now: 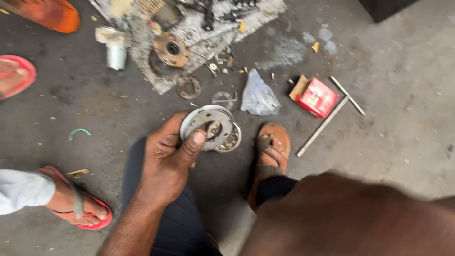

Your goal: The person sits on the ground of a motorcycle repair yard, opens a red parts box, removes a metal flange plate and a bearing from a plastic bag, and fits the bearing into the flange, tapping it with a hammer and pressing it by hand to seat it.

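Gripping a round metal plate (208, 125), the left hand (166, 163) has its thumb pressed on the rim; a bearing (231, 140) sits just behind the fingers.

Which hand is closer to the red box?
Cannot tell. The left hand holds the metal disc, well left of the red box; the right hand is not in view.

floor: bare grey concrete (403, 71), stained dark with oil toward the left edge, paler and dusty toward the right
debris: small chips and scraps scattered over the floor, thickest near the top middle
light: soft, even daylight, with no hard shadows
top right corner: a dark, flat-edged object (384, 7), cut off by the frame
walls, windows: out of view
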